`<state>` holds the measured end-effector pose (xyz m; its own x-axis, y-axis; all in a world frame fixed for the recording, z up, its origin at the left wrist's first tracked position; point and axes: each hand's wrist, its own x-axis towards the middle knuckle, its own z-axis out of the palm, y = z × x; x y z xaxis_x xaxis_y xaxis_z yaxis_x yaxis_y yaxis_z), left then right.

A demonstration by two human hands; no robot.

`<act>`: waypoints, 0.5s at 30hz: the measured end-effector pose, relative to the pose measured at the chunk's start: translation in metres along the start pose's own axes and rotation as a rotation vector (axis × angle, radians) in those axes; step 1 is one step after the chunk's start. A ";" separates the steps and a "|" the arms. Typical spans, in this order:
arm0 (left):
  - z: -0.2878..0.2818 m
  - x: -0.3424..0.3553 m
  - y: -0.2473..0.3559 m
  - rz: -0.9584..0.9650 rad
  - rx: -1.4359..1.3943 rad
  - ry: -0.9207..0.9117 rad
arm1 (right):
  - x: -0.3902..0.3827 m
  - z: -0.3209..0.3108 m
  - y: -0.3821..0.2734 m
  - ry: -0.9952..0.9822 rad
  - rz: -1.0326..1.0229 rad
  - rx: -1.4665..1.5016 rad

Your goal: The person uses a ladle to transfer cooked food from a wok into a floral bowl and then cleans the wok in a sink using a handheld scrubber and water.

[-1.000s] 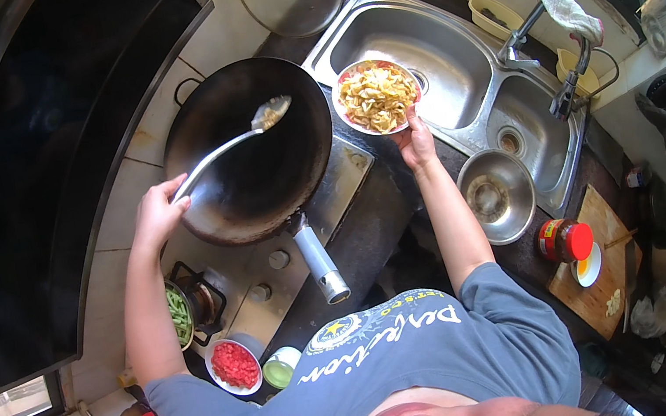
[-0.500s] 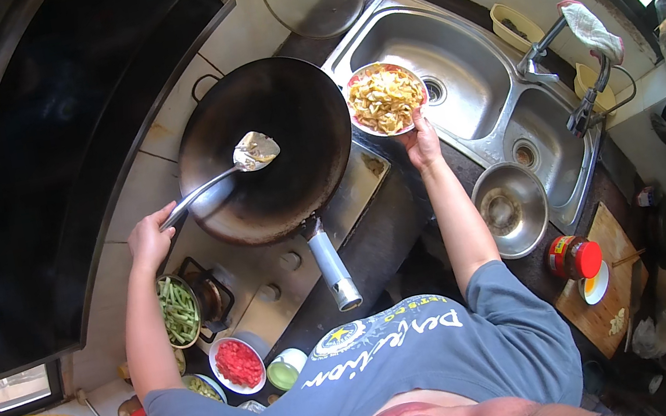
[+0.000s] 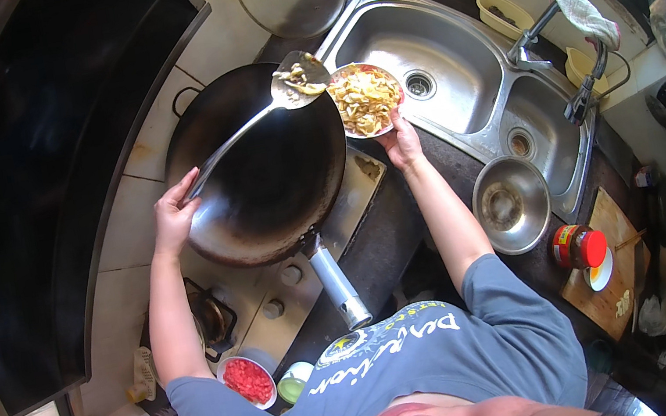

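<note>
1. Spatula [image 3: 284, 93] sat in the left hand [image 3: 173, 220], fingers wrapped narrowly around its handle; the blade reached well past them, ahead and to the right, over the far rim of the wok [image 3: 259, 190]. Held that far back, it could have twisted at a slight turn of the wrist.

2. Bowl [image 3: 399, 96] rested in the right hand [image 3: 402, 144], just ahead and to the left of its fingers, the thumb by the rim. How wide the fingers spread underneath, I could not tell. With support seen only on that near side, a slackened thumb might have let the bowl tip forward.

3. Food [image 3: 366, 100] lay heaped ahead of the right fingers. Even a mild tilt could have slid loose pieces over the rim, perhaps into the sink [image 3: 455, 88] to the right of those fingers.

4. Scraps [image 3: 298, 79] lay on the blade, well ahead of the left fingers. Blade and bowl met or overlapped in view; contact was unclear. A knock there might have flicked scraps onto the surface [image 3: 380, 222].

5. Wok handle [image 3: 336, 283] jutted toward the body, behind and to the left of the right fingers. A brush from the shirt [image 3: 467, 362] could have swung the wok.
</note>
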<state>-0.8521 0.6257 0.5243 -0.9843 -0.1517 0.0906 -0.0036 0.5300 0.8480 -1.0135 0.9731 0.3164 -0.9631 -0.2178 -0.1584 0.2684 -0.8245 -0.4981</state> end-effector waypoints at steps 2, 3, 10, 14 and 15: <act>0.013 -0.002 0.044 0.244 0.430 0.097 | -0.005 -0.002 -0.005 0.010 -0.017 0.019; 0.023 -0.006 0.073 0.390 0.716 0.157 | -0.008 -0.002 -0.010 0.016 -0.035 0.027; 0.074 -0.030 0.140 0.961 1.382 0.369 | -0.034 0.012 -0.036 -0.002 -0.115 0.029; 0.069 -0.040 0.154 0.918 1.377 0.408 | -0.044 0.012 -0.052 0.025 -0.147 0.011; 0.066 -0.044 0.155 0.855 1.363 0.423 | -0.046 0.012 -0.055 0.031 -0.151 0.008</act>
<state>-0.8208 0.7697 0.6173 -0.6697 0.4675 0.5770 0.1103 0.8310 -0.5453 -0.9842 1.0221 0.3615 -0.9913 -0.0748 -0.1082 0.1200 -0.8509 -0.5114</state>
